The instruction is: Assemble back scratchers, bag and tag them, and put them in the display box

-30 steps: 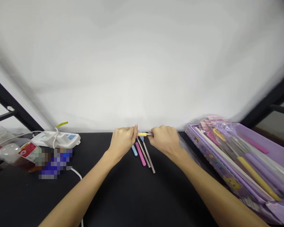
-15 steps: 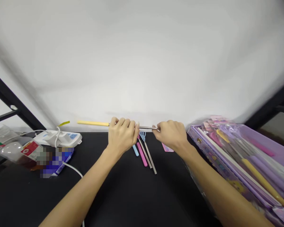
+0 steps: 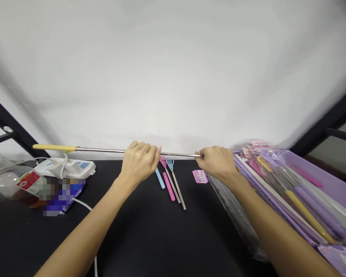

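Note:
My left hand (image 3: 140, 161) is closed around the metal shaft of a telescopic back scratcher with a yellow handle (image 3: 54, 147). The handle points out to the left, with a long stretch of bare shaft (image 3: 100, 150) between it and the hand. My right hand (image 3: 217, 161) grips the shaft's other end, and its fingers hide whatever is there. Below and between the hands, on the black table, lie a blue claw head on a metal rod (image 3: 177, 184), a pink claw head on a rod (image 3: 170, 177), a loose pink handle (image 3: 168, 186) and a blue handle (image 3: 160, 179).
A purple box (image 3: 328, 165) of bagged back scratchers stands at right, with clear plastic (image 3: 236, 211) beside it. A pink card (image 3: 200, 176) lies near my right hand. At left are a white power strip (image 3: 86, 167), a bottle (image 3: 11, 184) and a blue packet (image 3: 65, 200).
The yellow handle has moved left, away from my left hand, and much more shaft shows. My hands are farther apart, both still gripping. The view has shifted slightly right.

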{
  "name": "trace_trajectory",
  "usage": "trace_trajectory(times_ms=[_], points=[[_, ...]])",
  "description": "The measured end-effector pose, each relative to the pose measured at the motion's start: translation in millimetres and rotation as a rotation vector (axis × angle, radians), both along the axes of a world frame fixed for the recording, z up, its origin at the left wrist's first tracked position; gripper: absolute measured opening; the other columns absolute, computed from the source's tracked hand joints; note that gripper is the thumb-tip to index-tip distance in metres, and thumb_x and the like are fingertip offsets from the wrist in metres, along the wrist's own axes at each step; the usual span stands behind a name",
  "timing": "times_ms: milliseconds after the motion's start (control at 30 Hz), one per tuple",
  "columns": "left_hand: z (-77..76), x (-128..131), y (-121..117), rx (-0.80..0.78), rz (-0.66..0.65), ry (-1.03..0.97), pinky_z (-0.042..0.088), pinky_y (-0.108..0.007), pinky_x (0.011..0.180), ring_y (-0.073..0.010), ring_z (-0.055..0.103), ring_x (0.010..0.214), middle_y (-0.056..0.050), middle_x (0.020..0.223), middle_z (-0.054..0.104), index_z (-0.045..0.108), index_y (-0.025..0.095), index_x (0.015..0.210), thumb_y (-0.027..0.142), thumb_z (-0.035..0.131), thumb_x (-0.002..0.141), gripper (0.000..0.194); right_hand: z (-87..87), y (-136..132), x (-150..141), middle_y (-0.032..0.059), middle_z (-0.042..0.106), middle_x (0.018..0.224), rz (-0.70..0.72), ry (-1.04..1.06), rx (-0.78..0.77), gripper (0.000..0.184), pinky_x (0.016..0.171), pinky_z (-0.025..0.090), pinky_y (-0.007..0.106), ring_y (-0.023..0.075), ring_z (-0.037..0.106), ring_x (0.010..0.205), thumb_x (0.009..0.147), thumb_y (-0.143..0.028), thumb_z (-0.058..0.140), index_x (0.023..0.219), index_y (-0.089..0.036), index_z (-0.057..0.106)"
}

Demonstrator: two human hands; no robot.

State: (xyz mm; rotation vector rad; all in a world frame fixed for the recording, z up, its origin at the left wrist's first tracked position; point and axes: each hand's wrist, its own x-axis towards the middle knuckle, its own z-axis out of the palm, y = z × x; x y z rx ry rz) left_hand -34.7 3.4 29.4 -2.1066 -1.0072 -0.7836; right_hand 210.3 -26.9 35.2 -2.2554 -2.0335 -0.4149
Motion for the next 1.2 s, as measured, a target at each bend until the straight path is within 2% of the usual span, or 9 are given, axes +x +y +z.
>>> trace_trajectory(times_ms=[133,267,433,533,633,700,867,1067,1200], points=[[8.5,-48,18,0.063,0.231,-0.146,0.025,-0.035,0.059,-0.018,0.047,0.049,-0.009,0.051,0.056,0.053,0.018,0.05,0.029,0.032,0.098,0.053,2.8,0,32,0.0169,0.073,0.085,-0.107,0.018,-0.035,0.048,0.064,0.041,0.034,0.032,0.069,0.085,0.091,-0.045,0.036,0.087,-0.02,0.077],[11.7,-77,29,0.06,0.328,-0.142,0.029,-0.035,0.062,-0.0185,0.048,0.05,-0.009,0.053,0.058,0.053,0.018,0.051,0.029,0.031,0.099,0.053,8.8,2,38,0.0163,0.073,0.085,-0.107,0.02,0.006,0.05,0.065,0.041,0.035,0.033,0.069,0.085,0.091,-0.045,0.035,0.085,-0.02,0.077],[5.8,-37,13,0.061,0.299,-0.171,0.03,-0.035,0.062,-0.0188,0.049,0.052,-0.009,0.054,0.059,0.055,0.017,0.053,0.027,0.032,0.099,0.051,9.9,-1,-8,0.0168,0.073,0.082,-0.082,0.008,0.054,0.045,0.063,0.041,0.035,0.0318,0.07,0.081,0.09,-0.04,0.038,0.088,-0.019,0.077],[1.9,1,-5,0.022,0.076,-0.056,0.034,-0.035,0.066,-0.0199,0.053,0.06,-0.008,0.059,0.059,0.059,0.016,0.062,0.025,0.035,0.098,0.044,5.3,-5,-39,0.0152,0.074,0.08,0.09,0.01,0.029,0.041,0.063,0.042,0.032,0.0286,0.07,0.077,0.088,-0.042,0.042,0.087,-0.019,0.077],[6.9,6,-11,-0.099,-0.131,0.064,0.038,-0.032,0.071,-0.0195,0.057,0.07,-0.007,0.068,0.062,0.062,0.016,0.07,0.024,0.037,0.098,0.039,3.2,-3,-36,0.0147,0.074,0.08,0.127,0.013,0.026,0.041,0.063,0.042,0.032,0.0284,0.071,0.078,0.088,-0.041,0.043,0.087,-0.019,0.077],[13.7,-12,-4,-0.119,-0.066,0.041,0.04,-0.033,0.073,-0.0204,0.059,0.072,-0.009,0.072,0.065,0.064,0.015,0.074,0.026,0.037,0.098,0.037,4.6,0,-15,0.0147,0.074,0.082,0.053,0.003,0.033,0.04,0.063,0.042,0.033,0.0301,0.07,0.081,0.088,-0.04,0.042,0.088,-0.019,0.077],[12.1,-33,10,-0.198,0.381,-0.035,0.032,-0.034,0.059,-0.0237,0.062,0.062,-0.012,0.064,0.066,0.064,0.014,0.064,0.032,0.029,0.1,0.053,7.8,4,7,0.0149,0.074,0.083,-0.042,-0.007,0.039,0.039,0.064,0.041,0.033,0.03,0.07,0.082,0.088,-0.038,0.042,0.085,-0.019,0.076],[-4.3,7,-3,-0.371,0.034,0.069,0.029,-0.03,0.056,-0.0186,0.062,0.061,-0.009,0.071,0.067,0.064,0.015,0.078,0.034,0.024,0.103,0.051,4.2,-1,-30,0.0168,0.073,0.083,0.135,-0.026,0.015,0.039,0.064,0.041,0.033,0.029,0.07,0.079,0.089,-0.036,0.043,0.089,-0.017,0.076],[1.0,-4,5,-0.299,0.097,0.005,0.025,-0.031,0.053,-0.0177,0.058,0.055,-0.008,0.063,0.064,0.061,0.016,0.065,0.034,0.026,0.102,0.054,4.3,-2,-16,0.0158,0.074,0.084,0.055,-0.021,-0.012,0.035,0.065,0.041,0.033,0.0297,0.07,0.083,0.087,-0.034,0.045,0.088,-0.018,0.076]])
